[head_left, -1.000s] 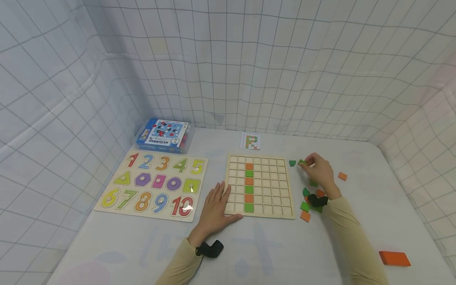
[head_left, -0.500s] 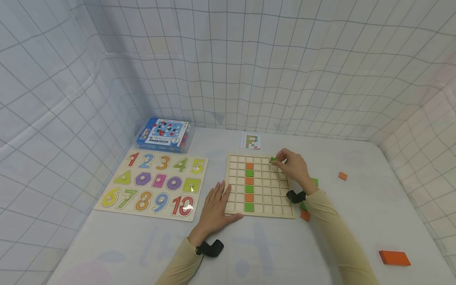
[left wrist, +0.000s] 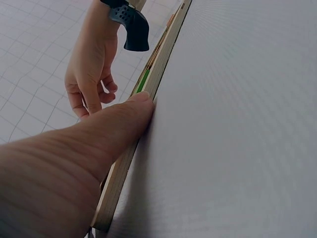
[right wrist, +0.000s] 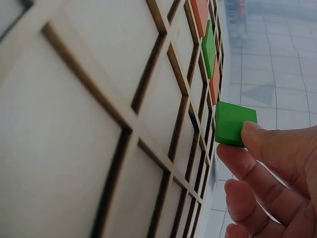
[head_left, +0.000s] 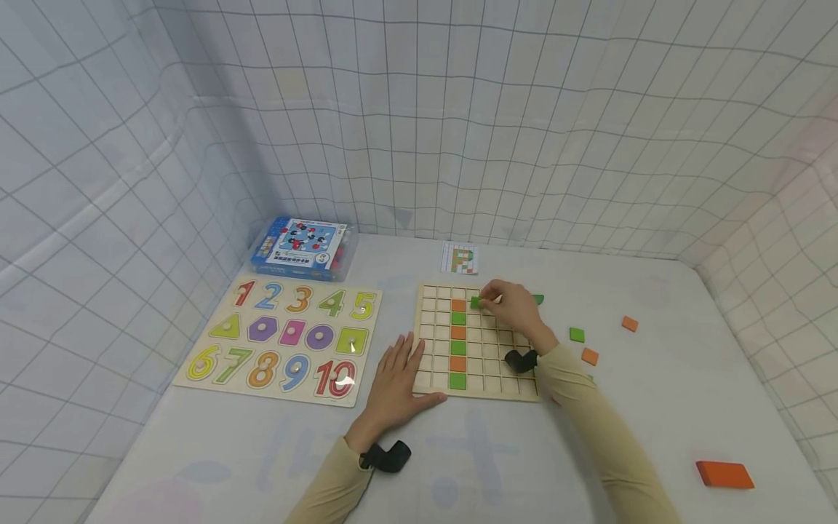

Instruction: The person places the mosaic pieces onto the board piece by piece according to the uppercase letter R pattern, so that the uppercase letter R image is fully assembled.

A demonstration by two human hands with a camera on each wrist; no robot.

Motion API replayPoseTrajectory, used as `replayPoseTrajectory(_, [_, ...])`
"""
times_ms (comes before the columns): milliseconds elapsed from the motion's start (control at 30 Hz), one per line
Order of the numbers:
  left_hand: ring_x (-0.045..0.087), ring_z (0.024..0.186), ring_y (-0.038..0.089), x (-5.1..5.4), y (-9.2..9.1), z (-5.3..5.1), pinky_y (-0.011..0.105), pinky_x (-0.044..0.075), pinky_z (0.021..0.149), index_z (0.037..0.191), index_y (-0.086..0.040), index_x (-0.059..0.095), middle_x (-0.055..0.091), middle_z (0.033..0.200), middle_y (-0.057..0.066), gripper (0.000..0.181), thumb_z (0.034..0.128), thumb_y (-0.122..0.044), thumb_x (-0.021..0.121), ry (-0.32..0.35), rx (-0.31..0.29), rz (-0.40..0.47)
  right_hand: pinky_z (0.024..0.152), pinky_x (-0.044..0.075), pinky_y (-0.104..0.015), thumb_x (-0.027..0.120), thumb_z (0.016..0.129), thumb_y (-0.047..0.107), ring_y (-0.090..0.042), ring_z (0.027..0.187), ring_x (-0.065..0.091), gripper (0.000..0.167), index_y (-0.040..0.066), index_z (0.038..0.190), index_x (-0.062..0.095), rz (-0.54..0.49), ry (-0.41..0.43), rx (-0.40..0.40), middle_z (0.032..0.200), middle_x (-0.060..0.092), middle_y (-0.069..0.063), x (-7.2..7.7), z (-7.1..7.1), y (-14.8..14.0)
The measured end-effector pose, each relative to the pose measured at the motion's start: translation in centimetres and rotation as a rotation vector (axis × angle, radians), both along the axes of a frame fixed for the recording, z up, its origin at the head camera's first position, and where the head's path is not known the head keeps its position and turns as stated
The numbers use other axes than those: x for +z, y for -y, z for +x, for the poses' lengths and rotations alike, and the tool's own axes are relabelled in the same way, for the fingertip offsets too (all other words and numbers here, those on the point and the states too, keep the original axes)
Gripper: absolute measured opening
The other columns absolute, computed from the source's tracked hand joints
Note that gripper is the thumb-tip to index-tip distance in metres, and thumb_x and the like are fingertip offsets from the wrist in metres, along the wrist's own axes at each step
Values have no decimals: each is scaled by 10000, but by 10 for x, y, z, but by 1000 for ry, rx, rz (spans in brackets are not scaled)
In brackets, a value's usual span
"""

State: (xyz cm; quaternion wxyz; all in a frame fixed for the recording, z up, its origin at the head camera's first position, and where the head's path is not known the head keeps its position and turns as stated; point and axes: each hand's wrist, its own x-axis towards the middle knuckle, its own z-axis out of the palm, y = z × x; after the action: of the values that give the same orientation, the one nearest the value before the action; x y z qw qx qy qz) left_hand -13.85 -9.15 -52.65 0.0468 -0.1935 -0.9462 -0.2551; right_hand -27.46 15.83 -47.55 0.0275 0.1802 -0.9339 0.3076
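My right hand (head_left: 516, 309) pinches a green square tile (right wrist: 230, 121) between thumb and fingers. It holds the tile over the upper part of a wooden grid board (head_left: 497, 397), to the right of the top orange tile (head_left: 458, 306). Whether the tile touches the board is hard to tell. One column of the board bears alternating orange and green tiles, ending in a green tile (head_left: 457, 380) at the near edge. My left hand (head_left: 393, 386) lies with spread fingers on the board's left edge, its thumb (left wrist: 133, 106) against the near rim.
Loose tiles lie right of the board, among them a green tile (head_left: 577, 335) and an orange tile (head_left: 630, 324); my right sleeve hides others. A number puzzle (head_left: 275, 342), a blue box (head_left: 301, 247), a pattern card (head_left: 460, 258) and an orange block (head_left: 725, 474) surround the board.
My right hand has carried the green tile leftward from the loose pieces to above the board, near the column of tiles. My left hand has stayed in place.
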Motion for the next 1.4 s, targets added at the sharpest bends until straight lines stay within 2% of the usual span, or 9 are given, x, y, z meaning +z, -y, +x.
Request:
replayPoseTrajectory(200, [95, 1421, 321, 0, 0, 0, 460, 84, 1130, 1469, 9, 299, 198, 1530, 208, 975, 782, -574, 673, 2, 1, 8, 528, 461, -306, 674, 892, 212, -171, 694, 620, 108, 117, 941, 684, 26, 40, -11, 897, 694, -26, -3, -2, 6])
replayPoseTrajectory(667, [80, 1424, 313, 2, -1, 0, 453, 71, 1133, 1476, -5, 291, 185, 1538, 194, 978, 780, -572, 678, 31, 9, 6, 612, 478, -344, 661, 900, 215, -206, 796, 618, 139, 118, 989, 706, 115, 96, -32, 932, 680, -29, -3, -4, 10])
replayPoseTrajectory(967, [76, 1425, 308, 2, -1, 1, 451, 67, 1133, 1477, -8, 290, 182, 1541, 189, 980, 776, -569, 684, 32, 14, 7, 544, 477, -290, 660, 903, 235, -191, 764, 619, 213, 93, 1042, 737, 178, 66, -5, 960, 681, -64, -2, -3, 8])
replayPoseTrajectory(1167, [65, 1426, 304, 2, -1, 1, 449, 59, 1134, 1480, -10, 282, 176, 1542, 189, 984, 778, -571, 681, 34, 9, 5, 461, 386, -252, 662, 902, 223, -138, 631, 527, 206, 89, 1029, 751, 168, 78, -13, 952, 672, -55, -2, -1, 8])
replayPoseTrajectory(1267, [66, 1426, 306, 2, 0, 1, 449, 57, 1134, 1480, -8, 281, 174, 1542, 190, 983, 779, -570, 681, 32, 6, 6, 459, 355, -250, 664, 900, 221, -131, 601, 481, 201, 90, 1024, 754, 163, 85, -13, 923, 660, -40, -2, -1, 8])
replayPoseTrajectory(1400, [68, 1426, 306, 2, 0, 1, 449, 59, 1134, 1480, -9, 283, 174, 1542, 189, 979, 781, -569, 679, 32, 7, 3, 498, 381, -264, 664, 899, 222, -134, 629, 482, 217, 86, 1048, 744, 154, 94, 7, 887, 632, -18, -4, -2, 6])
